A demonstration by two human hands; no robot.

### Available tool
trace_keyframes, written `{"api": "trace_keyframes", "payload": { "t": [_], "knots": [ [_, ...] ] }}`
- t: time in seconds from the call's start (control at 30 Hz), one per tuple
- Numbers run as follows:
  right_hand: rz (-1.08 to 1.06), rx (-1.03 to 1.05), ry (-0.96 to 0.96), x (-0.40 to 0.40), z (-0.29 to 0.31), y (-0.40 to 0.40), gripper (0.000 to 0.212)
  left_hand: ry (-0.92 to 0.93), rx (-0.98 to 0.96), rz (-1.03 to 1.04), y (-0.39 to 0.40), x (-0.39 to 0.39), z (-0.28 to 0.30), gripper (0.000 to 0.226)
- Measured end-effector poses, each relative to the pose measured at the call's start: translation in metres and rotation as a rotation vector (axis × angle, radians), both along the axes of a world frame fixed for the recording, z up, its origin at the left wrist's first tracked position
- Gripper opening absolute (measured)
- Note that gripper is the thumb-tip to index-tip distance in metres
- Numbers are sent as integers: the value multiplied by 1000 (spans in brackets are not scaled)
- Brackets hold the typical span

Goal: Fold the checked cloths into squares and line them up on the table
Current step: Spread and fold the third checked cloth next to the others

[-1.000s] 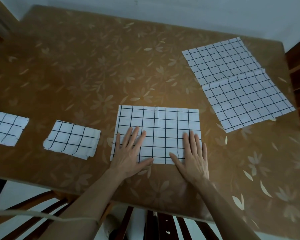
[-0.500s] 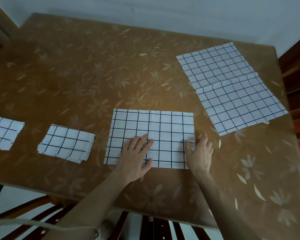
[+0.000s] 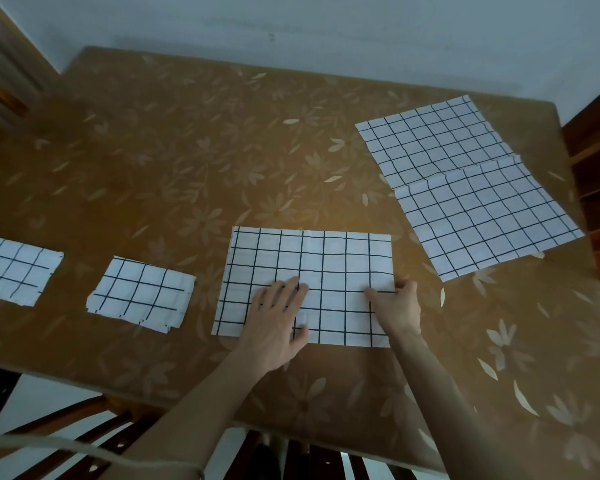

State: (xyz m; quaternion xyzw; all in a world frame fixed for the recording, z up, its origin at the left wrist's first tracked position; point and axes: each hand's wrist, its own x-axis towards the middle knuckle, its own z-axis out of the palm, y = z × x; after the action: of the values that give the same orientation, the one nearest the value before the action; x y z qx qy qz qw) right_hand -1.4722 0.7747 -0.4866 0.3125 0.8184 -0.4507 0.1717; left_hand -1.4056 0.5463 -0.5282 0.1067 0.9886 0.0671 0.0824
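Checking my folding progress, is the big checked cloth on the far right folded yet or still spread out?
Spread out. The big checked cloth lies open and flat, only a crease across its middle.

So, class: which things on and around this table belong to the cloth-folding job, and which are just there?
Part of the job:
- half-folded cloth, under left hand, right hand gripping its right edge
- two folded squares
- unfolded cloths, overlapping, far right
- table

Just there:
- wooden chair
- cord
- wall
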Motion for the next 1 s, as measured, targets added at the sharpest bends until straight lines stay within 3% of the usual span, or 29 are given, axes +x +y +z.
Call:
{"api": "trace_keyframes", "payload": {
  "t": [0.07,0.17,0.37,0.5,0.63,0.73,0.83,1.0],
  "knots": [
    [-48,-55,18,0,5,0,53,-7,1,7,-1,-1,1,72],
    [-133,-221,46,-1,15,-1,31,6,8,-25,-5,-3,3,67],
    [63,-281,157,-8,40,-17,22,-24,72,-41,-13,-5,11,65],
    [274,-208,205,-11,48,-57,32,-97,405,97,-22,-11,18,57],
    [425,-146,245,-12,44,-104,39,-105,813,513,-37,-15,26,39],
    [476,-138,213,-9,34,-133,42,-255,1104,771,-52,-23,32,44],
    [508,-92,175,-6,20,-155,43,-325,1192,793,-68,-26,33,54],
    [506,-101,145,-1,3,-178,41,-378,1181,759,-81,-22,15,66]
  ]
}}
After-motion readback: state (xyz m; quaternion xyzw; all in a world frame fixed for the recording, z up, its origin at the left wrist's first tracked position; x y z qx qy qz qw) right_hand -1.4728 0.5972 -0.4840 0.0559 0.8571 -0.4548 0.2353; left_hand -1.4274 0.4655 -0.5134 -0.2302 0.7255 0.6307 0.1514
